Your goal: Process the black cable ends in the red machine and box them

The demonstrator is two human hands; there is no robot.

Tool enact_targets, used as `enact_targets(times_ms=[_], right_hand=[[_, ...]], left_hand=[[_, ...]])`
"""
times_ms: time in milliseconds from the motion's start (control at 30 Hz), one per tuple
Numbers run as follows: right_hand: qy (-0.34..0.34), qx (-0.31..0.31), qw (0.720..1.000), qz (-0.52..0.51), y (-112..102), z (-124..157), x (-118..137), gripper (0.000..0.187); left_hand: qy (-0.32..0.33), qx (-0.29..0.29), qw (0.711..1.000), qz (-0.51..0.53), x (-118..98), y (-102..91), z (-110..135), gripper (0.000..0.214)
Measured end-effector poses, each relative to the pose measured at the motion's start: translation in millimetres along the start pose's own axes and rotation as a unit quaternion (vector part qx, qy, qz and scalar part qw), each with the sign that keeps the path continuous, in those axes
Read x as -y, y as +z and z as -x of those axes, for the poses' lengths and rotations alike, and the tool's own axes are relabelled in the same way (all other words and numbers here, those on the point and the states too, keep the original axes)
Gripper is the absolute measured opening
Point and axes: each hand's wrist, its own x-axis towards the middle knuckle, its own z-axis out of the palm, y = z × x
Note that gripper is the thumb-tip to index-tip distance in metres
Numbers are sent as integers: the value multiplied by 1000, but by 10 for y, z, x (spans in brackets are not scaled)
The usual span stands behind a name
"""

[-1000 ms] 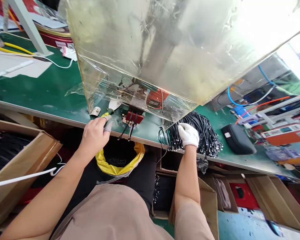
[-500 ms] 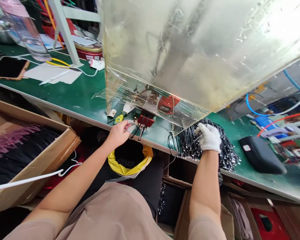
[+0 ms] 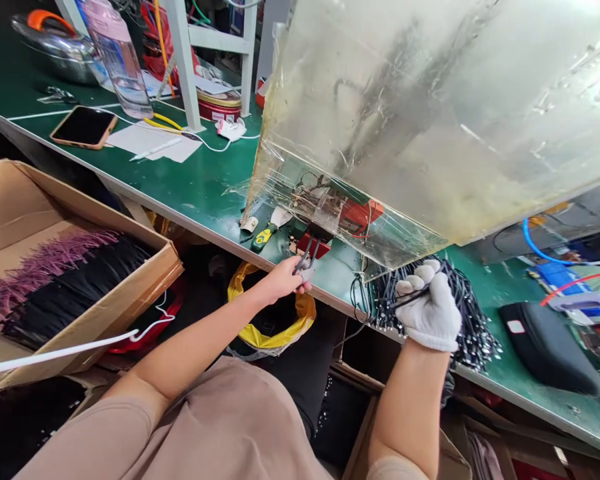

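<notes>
Centrally, at the front edge of a green tabletop [image 3: 205, 200], a small red block [image 3: 311, 245] is overhung by a tilted clear plastic shield [image 3: 380, 133], and only a narrow opening is left beneath the shield's lower rim. From the block, two black leads [image 3: 306, 257] descend to the bare left hand [image 3: 280, 281], where they are pinched near their metal ends by the fingers [image 3: 300, 287] held together; the exact grip is partly hidden. A bundle of black cables [image 3: 473, 320] is heaped near the front edge, and some strands are clamped in the curled fingers of the white-gloved right hand [image 3: 430, 310]. A yellow-handled screwdriver [image 3: 264, 237] is lying just beside the shield's lower corner. Below the edge, black and purple strands [image 3: 75, 287] are packed into an open cardboard box [image 3: 165, 261]. A yellow-rimmed bag [image 3: 273, 333] is also seen there, its dark contents hard to make out. Another box [image 3: 360, 427] is cut off by the lower frame edge.
</notes>
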Motion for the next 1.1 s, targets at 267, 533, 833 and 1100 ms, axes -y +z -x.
enact_targets(times_ms=[267, 533, 833, 1100], right_hand=[[-25, 34, 997, 59, 287, 336, -19, 29], [12, 42, 991, 125, 352, 722, -309, 22], [322, 110, 940, 33, 415, 992, -1536, 37], [332, 106, 937, -26, 760, 814, -1554, 40]], left_hand=[[16, 28, 999, 11, 89, 11, 193, 36], [40, 48, 998, -1, 89, -52, 417, 42], [77, -8, 994, 78, -281, -752, 1538, 38], [137, -182, 970, 86, -827, -658, 1713, 64]])
